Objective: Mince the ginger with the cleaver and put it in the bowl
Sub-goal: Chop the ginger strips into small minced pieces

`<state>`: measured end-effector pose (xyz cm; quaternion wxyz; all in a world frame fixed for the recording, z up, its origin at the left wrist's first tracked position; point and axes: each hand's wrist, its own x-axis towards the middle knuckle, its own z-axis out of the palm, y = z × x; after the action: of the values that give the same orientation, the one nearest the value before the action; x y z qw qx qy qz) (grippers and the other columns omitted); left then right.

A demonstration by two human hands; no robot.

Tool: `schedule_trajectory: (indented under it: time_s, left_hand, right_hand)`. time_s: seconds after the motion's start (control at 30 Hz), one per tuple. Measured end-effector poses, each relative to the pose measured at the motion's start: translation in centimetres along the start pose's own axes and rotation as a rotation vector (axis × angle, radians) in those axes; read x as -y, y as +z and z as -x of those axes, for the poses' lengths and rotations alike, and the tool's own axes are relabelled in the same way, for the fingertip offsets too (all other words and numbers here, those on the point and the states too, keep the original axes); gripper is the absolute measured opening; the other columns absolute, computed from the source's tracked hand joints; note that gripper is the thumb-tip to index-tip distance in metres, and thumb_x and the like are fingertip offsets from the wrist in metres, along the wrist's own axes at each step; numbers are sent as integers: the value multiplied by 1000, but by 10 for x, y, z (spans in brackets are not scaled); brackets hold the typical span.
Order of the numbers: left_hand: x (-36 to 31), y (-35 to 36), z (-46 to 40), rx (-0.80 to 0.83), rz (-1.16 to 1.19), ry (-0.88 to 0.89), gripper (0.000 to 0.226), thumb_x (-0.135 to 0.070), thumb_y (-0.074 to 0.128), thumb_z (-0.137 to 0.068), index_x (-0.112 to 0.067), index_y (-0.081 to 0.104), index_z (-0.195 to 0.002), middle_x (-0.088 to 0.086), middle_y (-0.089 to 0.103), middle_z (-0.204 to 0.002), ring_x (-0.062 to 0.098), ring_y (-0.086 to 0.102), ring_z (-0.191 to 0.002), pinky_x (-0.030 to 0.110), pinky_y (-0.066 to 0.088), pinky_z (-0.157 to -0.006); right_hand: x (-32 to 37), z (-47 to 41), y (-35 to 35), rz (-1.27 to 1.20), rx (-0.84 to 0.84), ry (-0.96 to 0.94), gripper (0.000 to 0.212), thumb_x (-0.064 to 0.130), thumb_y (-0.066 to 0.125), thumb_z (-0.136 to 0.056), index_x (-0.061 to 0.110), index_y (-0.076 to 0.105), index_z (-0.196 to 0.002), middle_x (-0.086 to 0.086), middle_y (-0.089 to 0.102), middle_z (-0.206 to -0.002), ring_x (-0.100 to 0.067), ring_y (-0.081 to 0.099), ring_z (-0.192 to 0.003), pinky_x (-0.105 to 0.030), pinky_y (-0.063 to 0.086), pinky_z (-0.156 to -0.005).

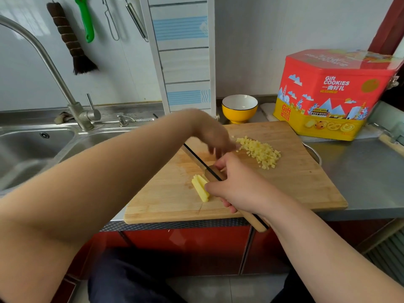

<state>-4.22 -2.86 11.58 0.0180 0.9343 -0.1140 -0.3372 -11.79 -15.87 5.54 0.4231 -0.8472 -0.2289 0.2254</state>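
Ginger approx half done: diced pile [260, 152] mid cutting board [295, 184], uncut strips [200, 188] nr its front edge. Right hand [238, 184] grips cleaver [209, 169]; left hand [215, 136] blurred, fingers down by pile, can't tell grip. Bowl [239, 108] at counter's back, nothing in it yet.

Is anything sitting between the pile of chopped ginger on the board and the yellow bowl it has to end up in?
Nothing visible does. The minced ginger lies on the cutting board, and the yellow bowl stands just past the board's far edge, with only bare board between them. The left hand, blurred, hovers at the pile's left side, not on that line.
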Motion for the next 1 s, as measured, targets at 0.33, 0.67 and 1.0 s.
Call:
schedule_trajectory:
  time_s: [0.33,0.67,1.0]
  left_hand:
    - [50,46,50,-1117,808,471,11,-19,67,-87,-12,58,-90,-4,58,-83,10,52,-78,30,45,-72]
    - [60,115,-20,-294,31,212,82,-21,72,-78,-31,28,-147,-8,28,-150,13,25,-137,32,25,-114]
    - [68,126,-32,-513,216,144,41,-35,70,-82,-28,59,-121,-14,51,-111,7,53,-99,29,46,-90]
  right_hand:
    - [-20,-6,-36,-288,-21,33,17,2,59,-85,15,55,-96,-7,56,-66,-15,47,-47,-29,41,-42]
    - [-33,-12,-61,-299,-12,93,3,3,58,-87,0,59,-86,-10,55,-65,-15,49,-49,-27,43,-41]
    - [-38,-16,-67,-297,-10,102,5,4,58,-90,1,58,-86,-9,55,-64,-15,49,-48,-26,44,-41]
